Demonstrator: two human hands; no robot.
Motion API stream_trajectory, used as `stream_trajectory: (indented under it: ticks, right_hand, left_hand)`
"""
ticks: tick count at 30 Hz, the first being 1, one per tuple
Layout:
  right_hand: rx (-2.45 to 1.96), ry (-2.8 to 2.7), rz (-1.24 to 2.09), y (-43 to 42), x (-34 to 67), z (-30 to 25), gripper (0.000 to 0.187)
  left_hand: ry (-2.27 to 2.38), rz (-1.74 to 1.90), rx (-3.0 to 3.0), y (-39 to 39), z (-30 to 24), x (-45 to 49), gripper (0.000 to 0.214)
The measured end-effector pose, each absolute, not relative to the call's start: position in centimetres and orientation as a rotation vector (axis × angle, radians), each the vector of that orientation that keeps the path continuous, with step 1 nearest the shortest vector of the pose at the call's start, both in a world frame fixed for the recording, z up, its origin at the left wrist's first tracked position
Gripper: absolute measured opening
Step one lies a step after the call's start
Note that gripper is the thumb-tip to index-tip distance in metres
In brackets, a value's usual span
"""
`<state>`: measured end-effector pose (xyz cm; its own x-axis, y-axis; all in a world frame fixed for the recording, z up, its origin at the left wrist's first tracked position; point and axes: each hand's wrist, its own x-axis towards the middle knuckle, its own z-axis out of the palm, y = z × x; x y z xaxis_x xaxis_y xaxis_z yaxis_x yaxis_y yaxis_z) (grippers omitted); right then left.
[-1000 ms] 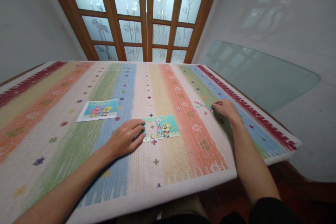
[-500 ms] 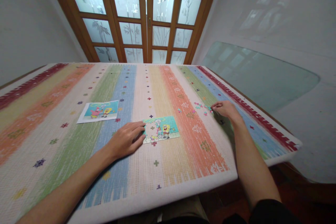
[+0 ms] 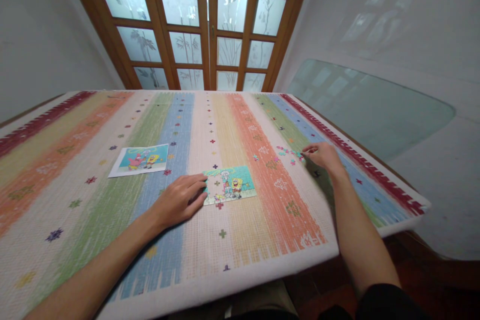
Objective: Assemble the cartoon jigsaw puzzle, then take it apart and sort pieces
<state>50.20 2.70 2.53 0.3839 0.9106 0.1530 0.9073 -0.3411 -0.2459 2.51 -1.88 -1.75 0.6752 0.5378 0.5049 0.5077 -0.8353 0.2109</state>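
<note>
The part-built puzzle [image 3: 245,185] lies flat on the striped tablecloth [image 3: 243,232], with an opening in its left part where the cloth shows through. The left hand [image 3: 183,196] rests at the puzzle's left edge, fingers loosely extended and clamped on nothing; apply light pressure only, so that joined sections do not shift. The right hand [image 3: 321,154], well apart from the left, has its fingertips drawn together at the right end of the loose pieces [image 3: 286,151]; whether a piece is pinched there cannot be confirmed. Grip one piece at a time by its edges, and compare its colours with the printed picture [image 3: 144,159] lying beyond the left hand.
</note>
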Motion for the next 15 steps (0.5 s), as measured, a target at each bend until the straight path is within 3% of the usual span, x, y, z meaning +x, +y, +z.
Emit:
stream_trajectory:
  ticks: [8,15]
  right_hand:
    - [-2.406,-1.64,0.093,2.7,51.4,2.2,0.003]
    - [-2.383,-1.667,0.253,2.8,51.0,2.6,0.008]
  left_hand:
    - [0.874,0.891,2.838,-1.8,-1.7,2.6,0.015]
    - [0.881,0.882,2.85,-1.9,-1.8,2.5,0.015]
